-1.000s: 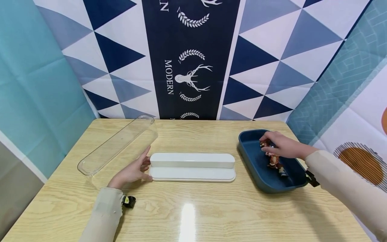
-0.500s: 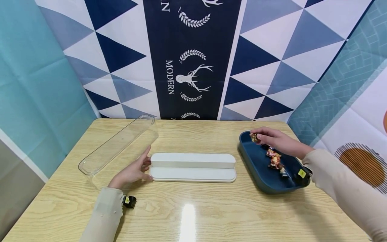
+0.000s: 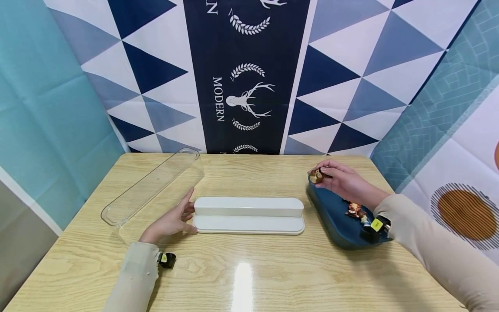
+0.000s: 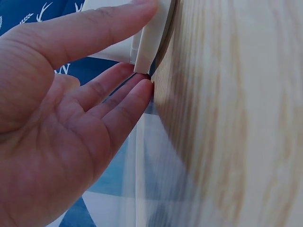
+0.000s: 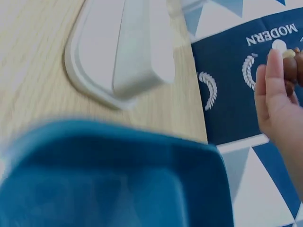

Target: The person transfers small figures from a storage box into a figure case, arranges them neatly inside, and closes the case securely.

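Observation:
My right hand (image 3: 345, 181) pinches a small brown-and-tan toy figurine (image 3: 316, 175) over the far left corner of the blue bin (image 3: 325, 216). In the right wrist view that figurine (image 5: 291, 68) is partly cut off at the edge. Inside the bin lie several more colourful figurines (image 3: 354, 210), partly hidden by my right hand and wrist. A white two-step display base (image 3: 249, 223) lies mid-table. My left hand (image 3: 169, 223) rests at its left end, fingers extended; the left wrist view has the thumb and fingertips touching the end of the base (image 4: 147, 45).
A long clear plastic cover (image 3: 152, 186) lies slantwise at the left, behind my left hand. The wooden table (image 3: 202, 277) ends at a patterned cloth backdrop (image 3: 241, 78), with cloth walls on both sides.
My right hand has lifted a brown figurine out of the bin and moved left and up with it to the bin's far left corner. My left hand has stayed at the base.

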The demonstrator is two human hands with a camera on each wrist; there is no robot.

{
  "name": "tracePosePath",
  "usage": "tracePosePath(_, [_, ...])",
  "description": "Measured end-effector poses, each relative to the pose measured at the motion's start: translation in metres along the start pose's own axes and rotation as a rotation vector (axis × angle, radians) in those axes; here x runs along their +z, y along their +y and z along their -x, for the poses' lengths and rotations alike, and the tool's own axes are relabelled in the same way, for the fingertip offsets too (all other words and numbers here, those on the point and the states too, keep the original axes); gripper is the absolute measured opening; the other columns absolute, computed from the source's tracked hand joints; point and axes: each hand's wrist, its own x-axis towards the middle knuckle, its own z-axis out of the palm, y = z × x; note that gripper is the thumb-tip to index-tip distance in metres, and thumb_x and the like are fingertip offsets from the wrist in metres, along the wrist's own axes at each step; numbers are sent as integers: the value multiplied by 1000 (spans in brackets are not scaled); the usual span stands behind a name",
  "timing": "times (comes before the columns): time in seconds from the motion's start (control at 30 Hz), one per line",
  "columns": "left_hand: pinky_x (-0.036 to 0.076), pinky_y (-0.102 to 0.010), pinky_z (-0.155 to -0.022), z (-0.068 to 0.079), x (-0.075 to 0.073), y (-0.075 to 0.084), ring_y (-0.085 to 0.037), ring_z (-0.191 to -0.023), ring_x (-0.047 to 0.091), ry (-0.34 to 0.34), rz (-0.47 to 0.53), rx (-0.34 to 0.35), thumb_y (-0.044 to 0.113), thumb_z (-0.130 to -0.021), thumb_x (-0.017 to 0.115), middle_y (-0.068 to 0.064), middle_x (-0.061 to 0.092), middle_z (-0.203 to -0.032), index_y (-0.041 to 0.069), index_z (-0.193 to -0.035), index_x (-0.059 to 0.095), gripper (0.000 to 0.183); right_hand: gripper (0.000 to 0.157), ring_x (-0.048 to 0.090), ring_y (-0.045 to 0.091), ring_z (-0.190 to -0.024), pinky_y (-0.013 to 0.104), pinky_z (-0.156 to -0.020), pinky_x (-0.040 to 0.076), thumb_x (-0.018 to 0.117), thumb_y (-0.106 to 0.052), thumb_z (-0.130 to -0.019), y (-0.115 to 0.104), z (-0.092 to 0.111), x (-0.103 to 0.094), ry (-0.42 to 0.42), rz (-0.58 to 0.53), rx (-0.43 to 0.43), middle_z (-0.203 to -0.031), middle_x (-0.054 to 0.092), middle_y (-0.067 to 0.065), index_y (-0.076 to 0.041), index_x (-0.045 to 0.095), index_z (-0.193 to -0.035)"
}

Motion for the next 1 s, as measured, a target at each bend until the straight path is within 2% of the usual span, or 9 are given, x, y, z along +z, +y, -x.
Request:
tracePosePath(0.17, [27,-60,-115,1,0,1,-55,-137,28,9,0,-12,-13,-76,78,-44,23,-148,4,-156,-18,126,29,65,18,-99,28,-88,57,37,-3,-107,10,-6,10,91,-42,61,-110,63,6,-9,65,-108])
tracePosePath(0.33, [26,-60,-115,2,0,2,-56,-138,28,6,7,-18,-12,-76,78,-45,22,-148,4,-155,-19,126,21,65,15,-95,27,-86,57,51,3,-101,22,-13,20,182,43,135,-107,64,4,-11,66,-106])
tracePosePath(0.43, [26,-60,-115,2,-1,3,-56,-138,27,3,6,-15,-12,-76,78,-45,22,-148,4,-155,-19,127,18,65,15,-95,26,-87,57,54,0,-101,26,-18,26,205,108,191,-108,63,5,-7,65,-113])
tracePosePath(0.5, [27,-59,-115,1,-1,3,-56,-138,27,-2,6,-19,-12,-76,78,-45,22,-148,5,-156,-19,127,20,65,16,-96,28,-90,57,54,-1,-101,28,-22,31,192,138,220,-110,63,6,-6,64,-118])
tracePosePath(0.63, [26,-58,-115,1,-3,3,-56,-138,26,-4,21,-29,-13,-76,78,-45,21,-148,6,-156,-19,127,36,65,17,-103,34,-95,56,57,-3,-100,32,-31,42,132,217,271,-119,62,6,5,55,-136])
tracePosePath(0.73, [27,-58,-115,0,-3,3,-55,-139,26,0,35,-37,-14,-76,77,-44,21,-149,6,-156,-19,127,47,66,18,-105,40,-97,55,60,-3,-99,36,-38,49,83,247,300,-121,62,7,10,47,-141])
tracePosePath(1.0, [30,-56,-114,1,-1,2,-55,-137,30,24,38,-50,-15,-76,77,-43,25,-148,5,-157,-17,125,44,70,20,-96,42,-87,59,61,3,-96,48,-55,71,9,225,325,-111,70,12,16,48,-136])
